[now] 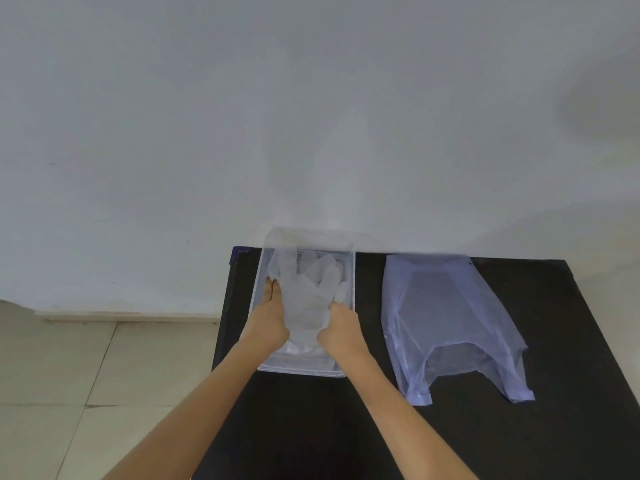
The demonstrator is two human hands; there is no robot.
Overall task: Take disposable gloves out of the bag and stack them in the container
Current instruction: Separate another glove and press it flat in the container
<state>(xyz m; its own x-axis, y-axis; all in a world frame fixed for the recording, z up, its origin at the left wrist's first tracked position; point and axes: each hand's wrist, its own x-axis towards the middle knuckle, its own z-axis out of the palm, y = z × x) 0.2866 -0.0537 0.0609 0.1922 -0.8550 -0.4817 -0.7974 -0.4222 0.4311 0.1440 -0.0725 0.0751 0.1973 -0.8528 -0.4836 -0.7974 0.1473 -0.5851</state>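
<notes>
A clear plastic container [349,271] stands on the black table, against the wall. Translucent disposable gloves [306,292] lie spread inside it, fingers pointing toward the wall. Both of my hands are inside the container. My left hand [270,317] rests flat on the gloves' left edge. My right hand [341,327] presses on their right edge, its fingers curled down onto the plastic. A pale blue, see-through plastic bag [450,323] lies flat to the right of the container, handles toward me; I see nothing inside it.
The black table [571,341] runs right and toward me, its left edge just left of the container. A white wall stands directly behind. Beige floor tiles [69,375] lie beyond the table's left edge.
</notes>
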